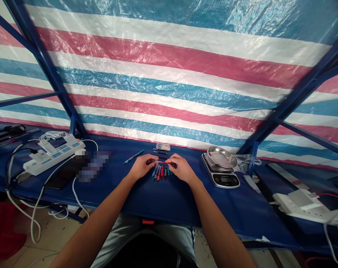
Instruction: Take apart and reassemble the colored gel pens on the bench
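forearms point(102, 212); left hand point(142, 166), right hand point(182, 168) half-hide red pen point(162, 162)

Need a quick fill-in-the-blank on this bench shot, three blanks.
1. The left hand and right hand pinch a thin ____ rod.
2. A digital scale carries a metal ____.
3. The loose pen beside the left hand has a ____ barrel.

Answers: red; bowl; blue.
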`<action>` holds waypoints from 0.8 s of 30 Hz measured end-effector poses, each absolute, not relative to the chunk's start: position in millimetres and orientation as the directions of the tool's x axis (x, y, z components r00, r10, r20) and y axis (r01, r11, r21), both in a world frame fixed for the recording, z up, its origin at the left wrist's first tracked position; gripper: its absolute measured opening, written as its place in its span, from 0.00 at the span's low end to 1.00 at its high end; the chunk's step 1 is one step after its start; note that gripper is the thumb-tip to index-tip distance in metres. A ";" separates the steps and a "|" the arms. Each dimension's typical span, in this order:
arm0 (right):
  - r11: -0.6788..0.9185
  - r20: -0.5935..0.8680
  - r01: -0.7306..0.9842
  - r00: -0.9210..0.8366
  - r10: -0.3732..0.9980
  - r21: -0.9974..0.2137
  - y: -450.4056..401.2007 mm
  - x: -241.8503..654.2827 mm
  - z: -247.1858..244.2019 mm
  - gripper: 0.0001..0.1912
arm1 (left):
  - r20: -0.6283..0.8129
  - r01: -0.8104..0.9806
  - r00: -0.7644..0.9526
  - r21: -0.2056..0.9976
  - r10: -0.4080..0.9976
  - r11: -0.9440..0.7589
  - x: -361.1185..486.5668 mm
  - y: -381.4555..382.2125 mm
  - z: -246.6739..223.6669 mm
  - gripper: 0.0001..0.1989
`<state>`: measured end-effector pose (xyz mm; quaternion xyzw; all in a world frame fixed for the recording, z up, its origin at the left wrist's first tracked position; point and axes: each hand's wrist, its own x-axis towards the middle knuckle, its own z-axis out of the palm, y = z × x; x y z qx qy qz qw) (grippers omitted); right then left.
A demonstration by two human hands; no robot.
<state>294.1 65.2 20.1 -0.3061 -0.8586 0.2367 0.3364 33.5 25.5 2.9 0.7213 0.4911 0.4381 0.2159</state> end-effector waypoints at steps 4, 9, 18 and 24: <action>0.691 0.447 0.397 -0.550 0.706 -0.604 68.9 299.8 20.5 0.17 | 0.421 0.534 0.127 0.734 0.898 -0.419 33.7 24.9 4.5 0.12; 0.704 0.450 0.408 -0.560 0.696 -0.581 68.8 300.5 20.0 0.15 | 0.426 0.519 0.146 0.735 0.893 -0.436 34.1 24.4 5.3 0.12; 0.711 0.529 0.340 -0.491 0.692 -0.615 61.8 290.8 30.8 0.12 | 0.333 0.497 0.130 0.793 0.934 -0.352 29.7 25.9 1.9 0.19; 0.690 0.528 0.290 -0.472 0.706 -0.663 59.3 292.2 36.8 0.09 | 0.330 0.520 0.123 0.782 0.936 -0.344 29.9 26.9 -0.9 0.19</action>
